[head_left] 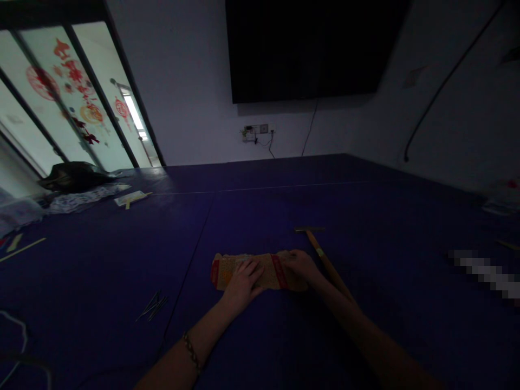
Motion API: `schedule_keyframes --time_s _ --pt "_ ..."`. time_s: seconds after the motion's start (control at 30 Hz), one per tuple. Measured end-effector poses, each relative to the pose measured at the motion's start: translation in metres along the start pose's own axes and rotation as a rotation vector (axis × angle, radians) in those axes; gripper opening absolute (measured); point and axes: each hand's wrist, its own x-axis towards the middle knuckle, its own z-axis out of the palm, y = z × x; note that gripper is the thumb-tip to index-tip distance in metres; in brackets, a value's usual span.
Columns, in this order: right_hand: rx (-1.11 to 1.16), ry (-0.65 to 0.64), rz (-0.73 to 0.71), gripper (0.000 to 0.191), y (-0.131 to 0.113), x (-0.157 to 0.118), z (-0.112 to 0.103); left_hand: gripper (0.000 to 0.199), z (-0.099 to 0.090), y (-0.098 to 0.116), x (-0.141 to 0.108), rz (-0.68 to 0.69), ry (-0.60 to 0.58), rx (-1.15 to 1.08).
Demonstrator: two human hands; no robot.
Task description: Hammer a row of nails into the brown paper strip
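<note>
A flattened brown cardboard piece (267, 272) with red bands and printed patches lies crosswise on the dark blue floor covering. My left hand (242, 280) rests on its middle, palm down and fingers laid out. At the cardboard's right end is my right hand (301, 265), its fingers bent and closed on the edge; the fingertips are hard to see. Just beyond my right forearm lies a hammer (320, 252) with a wooden handle and a narrow metal head, partly covered by the arm. Several thin nails (153, 306) are scattered left of my left hand.
To the far left are a black bag (75, 176), plastic sheeting (85, 199) and a small white tray (130, 198). A pale cable (24, 336) curls at the lower left. The wall behind carries a large dark TV (317, 51) and power sockets (260, 130).
</note>
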Motion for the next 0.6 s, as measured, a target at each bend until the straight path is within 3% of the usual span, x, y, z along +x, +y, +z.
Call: schedule_keyframes --time_s 0.13,0.27,0.43,0.6 --pt "-0.194 0.130 -0.150 0.047 -0.008 -0.011 -0.001 0.049 -0.003 0.001 0.001 0.015 0.002 0.033" --pt "-0.356 0.111 -0.392 0.029 -0.012 -0.014 0.004 0.054 -0.006 0.000 0.001 0.021 0.002 0.039" --pt "-0.409 0.086 -0.460 0.027 -0.013 -0.015 0.010 0.066 -0.009 0.000 0.003 0.040 -0.004 -0.024" --pt "-0.443 0.135 -0.485 0.029 -0.018 -0.018 0.004 0.044 -0.035 -0.004 -0.004 0.050 0.006 -0.025"
